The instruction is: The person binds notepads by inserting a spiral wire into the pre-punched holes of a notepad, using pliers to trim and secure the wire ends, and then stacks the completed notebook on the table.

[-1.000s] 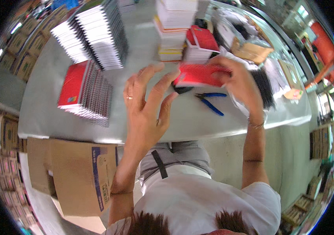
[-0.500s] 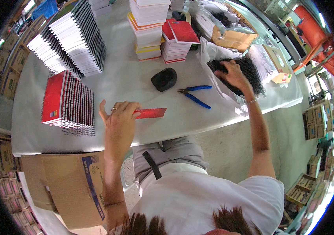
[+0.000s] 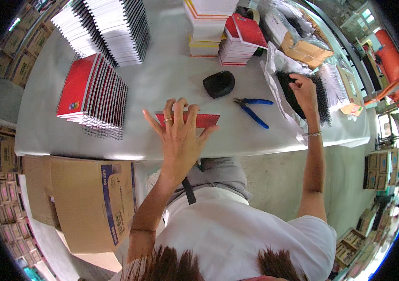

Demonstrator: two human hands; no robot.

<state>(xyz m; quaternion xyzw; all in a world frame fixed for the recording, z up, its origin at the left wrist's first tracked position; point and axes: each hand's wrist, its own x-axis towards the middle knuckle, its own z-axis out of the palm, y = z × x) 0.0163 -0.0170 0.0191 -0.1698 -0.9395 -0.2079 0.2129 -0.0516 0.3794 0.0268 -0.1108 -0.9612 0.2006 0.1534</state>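
My left hand (image 3: pixel 179 135) rests with fingers spread on a red-covered notebook (image 3: pixel 205 121) lying flat on the grey table (image 3: pixel 171 79), near its front edge. My right hand (image 3: pixel 302 86) reaches to the right into a pile of black spiral binding coils (image 3: pixel 322 100) lying on clear plastic wrap, fingers curled on the coils. Blue-handled pliers (image 3: pixel 253 111) and a black oval object (image 3: pixel 219 84) lie between the two hands.
A fanned row of red spiral notebooks (image 3: pixel 91 96) lies at the left, stacks of white pages (image 3: pixel 110 28) behind it, and more stacks of notebooks (image 3: pixel 223 33) at the back. A cardboard box (image 3: pixel 84 201) stands on the floor at my left. Boxes line the room's edges.
My left hand carried the red notebook from the stack area down to the table's front and now presses it flat. My right hand moved right to the black coils.
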